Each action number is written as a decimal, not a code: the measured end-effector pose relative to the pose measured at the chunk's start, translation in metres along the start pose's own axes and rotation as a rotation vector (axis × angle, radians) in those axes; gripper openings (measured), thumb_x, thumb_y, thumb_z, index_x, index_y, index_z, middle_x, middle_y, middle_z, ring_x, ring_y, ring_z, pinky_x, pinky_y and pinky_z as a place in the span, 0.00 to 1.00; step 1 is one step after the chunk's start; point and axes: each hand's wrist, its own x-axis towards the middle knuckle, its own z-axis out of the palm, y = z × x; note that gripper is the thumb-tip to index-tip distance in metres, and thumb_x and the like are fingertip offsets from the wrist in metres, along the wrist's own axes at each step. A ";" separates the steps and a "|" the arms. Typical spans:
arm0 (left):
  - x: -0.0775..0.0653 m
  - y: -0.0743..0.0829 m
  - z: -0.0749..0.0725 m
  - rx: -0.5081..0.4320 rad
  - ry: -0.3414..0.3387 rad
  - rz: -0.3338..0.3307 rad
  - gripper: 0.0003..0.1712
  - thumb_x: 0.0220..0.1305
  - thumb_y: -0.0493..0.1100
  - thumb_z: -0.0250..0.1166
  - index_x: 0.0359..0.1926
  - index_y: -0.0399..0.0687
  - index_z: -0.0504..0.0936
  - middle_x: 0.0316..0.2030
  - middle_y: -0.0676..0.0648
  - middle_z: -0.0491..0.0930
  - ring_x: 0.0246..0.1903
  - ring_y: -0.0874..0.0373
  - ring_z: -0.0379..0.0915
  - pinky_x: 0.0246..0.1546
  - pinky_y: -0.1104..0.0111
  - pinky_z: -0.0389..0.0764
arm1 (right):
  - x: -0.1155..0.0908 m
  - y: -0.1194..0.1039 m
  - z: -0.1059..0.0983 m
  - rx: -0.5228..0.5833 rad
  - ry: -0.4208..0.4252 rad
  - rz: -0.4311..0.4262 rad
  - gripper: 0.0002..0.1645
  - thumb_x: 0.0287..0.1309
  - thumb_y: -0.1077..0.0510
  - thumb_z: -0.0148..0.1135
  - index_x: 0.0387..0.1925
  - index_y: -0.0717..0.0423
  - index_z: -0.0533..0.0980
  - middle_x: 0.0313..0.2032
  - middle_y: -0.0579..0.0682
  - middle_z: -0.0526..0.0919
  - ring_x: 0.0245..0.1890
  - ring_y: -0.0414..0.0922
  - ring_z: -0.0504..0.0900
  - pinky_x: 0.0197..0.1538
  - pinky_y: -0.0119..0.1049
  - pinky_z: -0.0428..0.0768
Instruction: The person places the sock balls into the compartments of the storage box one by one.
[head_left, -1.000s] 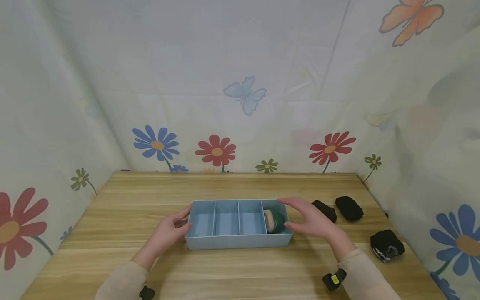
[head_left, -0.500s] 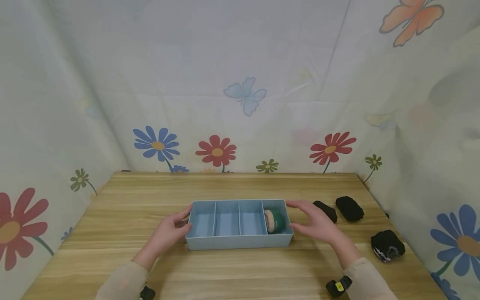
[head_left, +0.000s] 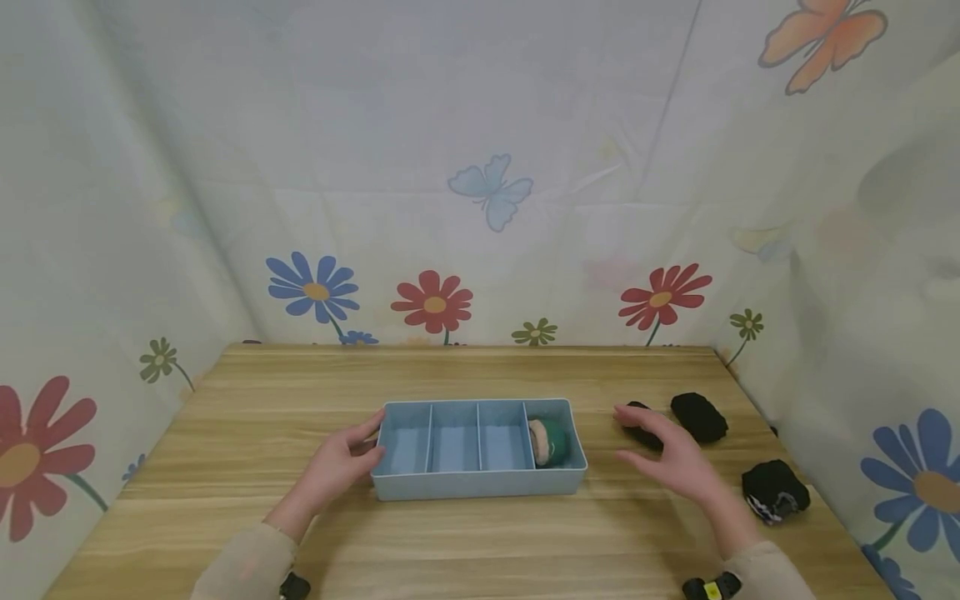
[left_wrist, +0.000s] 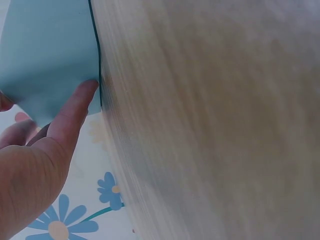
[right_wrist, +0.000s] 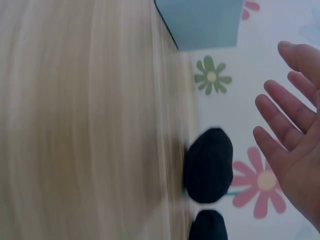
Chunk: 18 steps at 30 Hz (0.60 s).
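A light blue box with several compartments sits mid-table in the head view. Its rightmost compartment holds a balled-up green and beige cloth bundle, possibly a rolled sock. My left hand touches the box's left end, thumb toward the front and index finger at the back corner. The left wrist view shows an extended digit against the blue wall. My right hand hovers apart from the box, fingers spread and holding nothing. It partly covers a dark bundle behind it; the right wrist view shows that palm bare.
Another black bundle lies farther back on the right. A black one with white markings rests near the table's right edge. The wooden table meets a flower-printed cloth at the back, with more cloth at both sides.
My right hand has come off the box's right end and moved right, in front of the nearest dark bundle. The left hand, box and bundles stay in place.
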 end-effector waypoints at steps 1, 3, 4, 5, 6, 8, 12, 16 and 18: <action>0.000 0.000 0.000 0.001 0.002 -0.001 0.36 0.68 0.37 0.63 0.74 0.44 0.62 0.71 0.35 0.59 0.62 0.36 0.69 0.46 0.59 0.83 | -0.003 0.000 -0.003 -0.010 0.006 0.011 0.40 0.43 0.70 0.77 0.61 0.60 0.74 0.53 0.55 0.83 0.53 0.44 0.79 0.57 0.16 0.65; 0.000 -0.001 0.000 0.000 0.003 -0.002 0.36 0.68 0.37 0.63 0.74 0.43 0.62 0.71 0.35 0.59 0.62 0.36 0.69 0.46 0.59 0.83 | -0.008 0.001 -0.010 -0.026 0.011 0.034 0.40 0.43 0.70 0.77 0.62 0.61 0.74 0.53 0.54 0.83 0.53 0.43 0.79 0.57 0.15 0.65; 0.000 -0.001 0.000 0.000 0.004 -0.002 0.36 0.68 0.37 0.63 0.74 0.43 0.62 0.71 0.35 0.59 0.62 0.36 0.69 0.46 0.59 0.83 | -0.010 0.001 -0.013 -0.029 0.013 0.042 0.40 0.44 0.70 0.77 0.62 0.62 0.73 0.53 0.55 0.82 0.53 0.43 0.79 0.57 0.15 0.65; 0.000 -0.001 0.000 0.002 0.003 -0.003 0.36 0.68 0.37 0.63 0.74 0.43 0.62 0.71 0.35 0.59 0.62 0.36 0.69 0.46 0.59 0.83 | -0.013 0.002 -0.016 -0.033 0.015 0.051 0.40 0.44 0.70 0.76 0.62 0.63 0.73 0.53 0.55 0.82 0.53 0.43 0.79 0.57 0.15 0.64; 0.000 -0.001 0.000 0.002 0.002 -0.002 0.36 0.68 0.37 0.63 0.74 0.43 0.62 0.71 0.35 0.59 0.62 0.36 0.69 0.46 0.59 0.83 | -0.015 0.003 -0.019 -0.035 0.014 0.059 0.40 0.45 0.70 0.76 0.62 0.63 0.73 0.53 0.55 0.82 0.53 0.42 0.79 0.56 0.15 0.65; 0.000 -0.001 0.000 0.003 0.002 -0.002 0.36 0.68 0.37 0.62 0.74 0.43 0.62 0.71 0.34 0.59 0.62 0.35 0.69 0.45 0.58 0.83 | -0.021 0.005 -0.025 -0.040 0.015 0.076 0.39 0.46 0.70 0.75 0.62 0.65 0.72 0.53 0.56 0.82 0.53 0.40 0.78 0.56 0.14 0.64; 0.000 -0.001 0.001 0.008 0.005 0.004 0.36 0.68 0.37 0.63 0.74 0.43 0.62 0.71 0.34 0.60 0.61 0.35 0.69 0.46 0.59 0.83 | -0.029 0.008 -0.036 -0.050 0.014 0.124 0.39 0.50 0.68 0.75 0.64 0.61 0.71 0.53 0.57 0.82 0.54 0.33 0.76 0.55 0.14 0.64; 0.000 -0.002 0.001 -0.002 0.002 0.009 0.36 0.68 0.36 0.62 0.74 0.42 0.62 0.71 0.34 0.59 0.62 0.35 0.68 0.45 0.60 0.83 | -0.038 0.011 -0.046 -0.083 0.037 0.143 0.40 0.48 0.69 0.75 0.64 0.60 0.71 0.51 0.58 0.82 0.53 0.29 0.74 0.55 0.13 0.64; 0.000 -0.001 0.001 -0.010 0.001 0.007 0.36 0.68 0.36 0.62 0.74 0.42 0.62 0.71 0.34 0.59 0.62 0.35 0.67 0.45 0.60 0.83 | -0.043 0.012 -0.050 -0.098 0.051 0.159 0.40 0.48 0.69 0.75 0.64 0.61 0.71 0.50 0.58 0.82 0.52 0.28 0.73 0.54 0.13 0.64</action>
